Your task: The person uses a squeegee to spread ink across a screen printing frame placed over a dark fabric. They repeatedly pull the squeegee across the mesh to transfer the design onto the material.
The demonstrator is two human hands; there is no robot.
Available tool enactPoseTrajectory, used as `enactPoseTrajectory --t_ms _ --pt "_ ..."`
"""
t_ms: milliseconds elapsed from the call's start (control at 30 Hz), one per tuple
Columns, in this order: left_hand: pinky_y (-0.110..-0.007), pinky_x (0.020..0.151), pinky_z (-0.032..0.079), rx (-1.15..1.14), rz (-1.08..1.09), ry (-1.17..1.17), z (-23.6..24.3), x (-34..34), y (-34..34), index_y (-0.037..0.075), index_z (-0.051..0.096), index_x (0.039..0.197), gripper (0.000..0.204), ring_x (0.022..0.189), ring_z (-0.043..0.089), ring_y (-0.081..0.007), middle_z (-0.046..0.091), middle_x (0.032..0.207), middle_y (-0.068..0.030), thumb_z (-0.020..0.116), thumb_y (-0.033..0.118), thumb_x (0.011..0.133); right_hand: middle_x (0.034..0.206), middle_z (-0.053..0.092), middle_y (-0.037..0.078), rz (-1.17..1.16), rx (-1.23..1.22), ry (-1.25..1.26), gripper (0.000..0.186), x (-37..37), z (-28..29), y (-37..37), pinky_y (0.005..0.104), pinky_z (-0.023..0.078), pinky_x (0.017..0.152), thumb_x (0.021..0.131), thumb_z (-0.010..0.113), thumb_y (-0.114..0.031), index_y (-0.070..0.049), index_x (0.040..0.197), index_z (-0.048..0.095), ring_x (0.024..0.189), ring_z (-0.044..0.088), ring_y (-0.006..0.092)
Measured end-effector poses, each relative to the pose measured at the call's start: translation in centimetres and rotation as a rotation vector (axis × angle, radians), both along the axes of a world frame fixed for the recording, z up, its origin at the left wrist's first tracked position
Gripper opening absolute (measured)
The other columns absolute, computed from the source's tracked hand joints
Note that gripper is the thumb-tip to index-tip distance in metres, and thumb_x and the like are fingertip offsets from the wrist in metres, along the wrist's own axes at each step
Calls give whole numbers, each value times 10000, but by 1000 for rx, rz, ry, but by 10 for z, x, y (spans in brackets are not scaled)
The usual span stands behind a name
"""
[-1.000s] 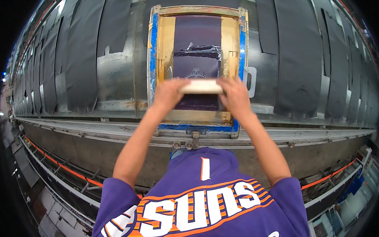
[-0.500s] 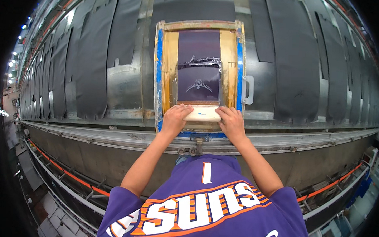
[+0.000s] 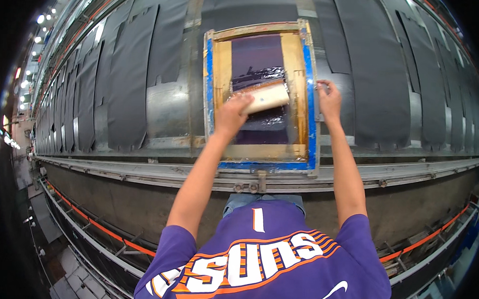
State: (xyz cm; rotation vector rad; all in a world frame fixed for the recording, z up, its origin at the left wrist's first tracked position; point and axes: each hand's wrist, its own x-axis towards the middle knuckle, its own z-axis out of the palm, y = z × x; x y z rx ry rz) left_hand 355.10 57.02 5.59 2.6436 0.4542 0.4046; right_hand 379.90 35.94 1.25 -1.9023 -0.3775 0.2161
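Note:
A silk-screen printing frame (image 3: 310, 120) with blue-taped edges and a dark mesh (image 3: 256, 50) lies across the long table in front of me. My left hand (image 3: 233, 116) is closed around the left end of a pale squeegee (image 3: 268, 99), which sits slanted over the middle of the mesh. Wet, shiny dark ink (image 3: 268, 74) shows beyond its blade and on the near side too. At the frame's right edge, my right hand (image 3: 330, 99) has its fingers curled at the metal side handle, which they mostly cover.
Dark fabric pieces (image 3: 131, 77) lie in rows on the metal table (image 3: 167, 105) to the left, with more dark pieces (image 3: 379, 75) to the right. A metal rail (image 3: 196, 178) with a bracket (image 3: 262, 182) runs along the near edge. Orange-edged racks (image 3: 102, 226) stand lower down.
My right hand has left the squeegee and gone to the frame's right side. My left hand has carried the squeegee away from the near end to mid-mesh. The frame's right side now looks raised.

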Motion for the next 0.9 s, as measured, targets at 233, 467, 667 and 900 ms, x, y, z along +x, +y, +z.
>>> enactPoseTrajectory --t_ms 233,467,667,900 --pt "-448 1142 447 -20 -57 35 25 -144 -45 181 668 1329 705 1320 568 -273 650 1377 -35 765 -51 671 746 608 29 -14 -16 -180 215 -44 59 44 314 428 616 982 651 -215 -45 1087 732 659 502 112" --pt "-417 1060 491 -47 17 103 70 -276 99 131 675 1288 560 1242 613 -267 679 1317 -47 733 23 742 731 584 -5 29 139 -72 234 -199 57 204 277 400 601 1021 611 -225 -36 1125 701 648 475 80" --pt "-420 1037 500 -47 54 124 78 -384 226 128 706 1238 536 1223 624 -275 686 1307 -51 767 31 714 652 455 -26 37 158 79 212 -325 40 321 298 343 562 1026 593 -207 -38 1115 685 603 389 85" --pt "-453 1113 436 49 132 170 53 -418 238 130 676 1275 549 1270 585 -301 653 1344 -79 728 4 742 681 500 18 55 101 -39 199 -351 34 342 322 406 601 1026 574 -196 -65 1122 690 625 450 115"
